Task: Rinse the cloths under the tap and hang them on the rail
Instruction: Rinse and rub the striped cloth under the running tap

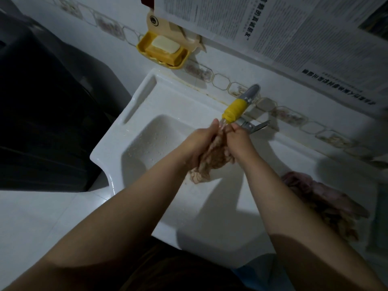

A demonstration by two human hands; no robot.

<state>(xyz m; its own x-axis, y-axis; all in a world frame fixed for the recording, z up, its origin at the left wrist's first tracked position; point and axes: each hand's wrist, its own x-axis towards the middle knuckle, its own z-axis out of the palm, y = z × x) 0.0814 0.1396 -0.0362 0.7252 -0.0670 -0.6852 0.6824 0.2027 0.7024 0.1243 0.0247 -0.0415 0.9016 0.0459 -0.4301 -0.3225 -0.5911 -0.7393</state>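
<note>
Nearest the camera, two bare forearms reach up from 6 o'clock and converge over the sink (109, 181), a white basin whose front rim sits just ahead of the person's body. At about 4 o'clock, on the counter to the right of the basin, a second cloth (321, 198) lies in a dim, crumpled heap, well apart from the hands.

At the centre, the hands are together, closed around one cloth (210, 162). The left hand (199, 141) grips it from the left, thumb pointing up toward the spout; the right hand (241, 139) grips it from the right, fingers curled in. The cloth is a pale, pinkish-tan bunch squeezed between the palms, its loose end hanging below them over the basin. Water drops speckle the inner wall of the basin at about 9 o'clock from the hands.

Just past the fingertips, at 1 o'clock, is the tap (249, 95), a grey body with a yellow nozzle (234, 111) angled down toward the top of the cloth. A thin stream seems to run from it onto the cloth, though it is blurred.

Farther back at 11 o'clock, a yellow soap dish (142, 49) hangs on the tiled wall, holding a pale soap (165, 44) stacked on a tan bar. At 1 o'clock, sheets of newspaper (294, 28) cover the wall. A dark bulky object (42, 101), too dim to identify, fills 9 o'clock.
</note>
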